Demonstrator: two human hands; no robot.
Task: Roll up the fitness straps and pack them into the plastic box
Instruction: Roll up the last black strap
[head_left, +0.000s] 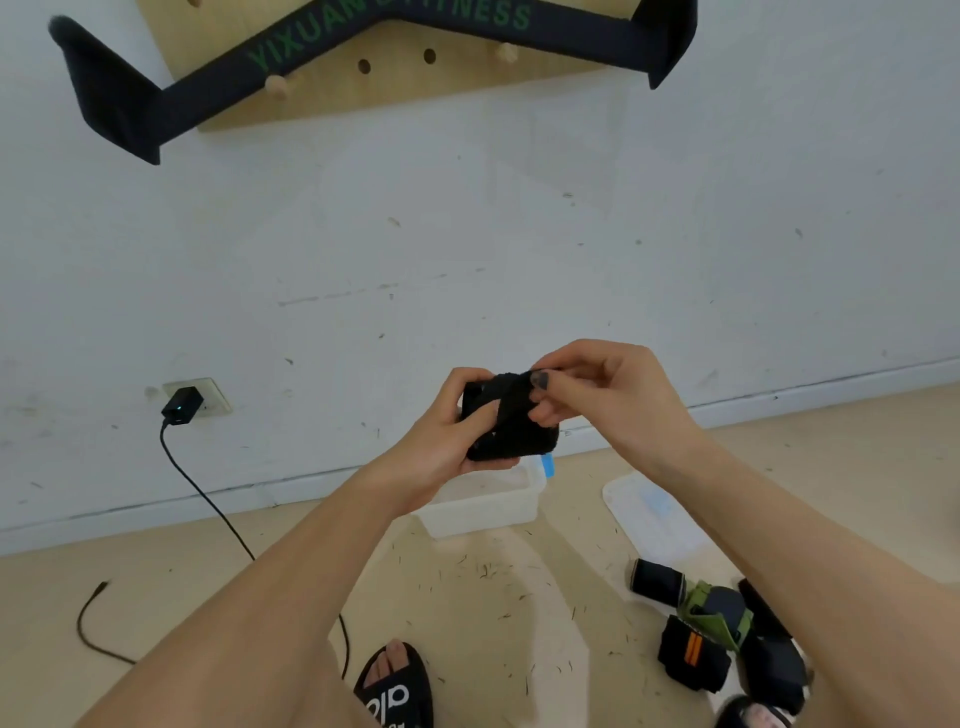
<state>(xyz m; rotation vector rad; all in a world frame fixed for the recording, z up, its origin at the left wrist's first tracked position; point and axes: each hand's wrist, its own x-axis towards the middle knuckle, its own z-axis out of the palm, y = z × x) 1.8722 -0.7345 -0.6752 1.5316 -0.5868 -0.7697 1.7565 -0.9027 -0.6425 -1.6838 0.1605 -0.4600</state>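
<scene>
Both hands clasp the black strap roll (511, 415), left hand (457, 426) cupping, right hand (597, 395) pinching its tail; keep tension, then lower into the plastic box (483, 506).

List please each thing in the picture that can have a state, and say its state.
black strap: rolled up, held by both hands
left hand: grips the roll
right hand: pinches the roll's end
plastic box: open, on the floor
lid: off, lying beside the box
long strap: unrolled, hanging on the pegboard
charger: plugged in, light on
rolled straps: piled on the floor
</scene>
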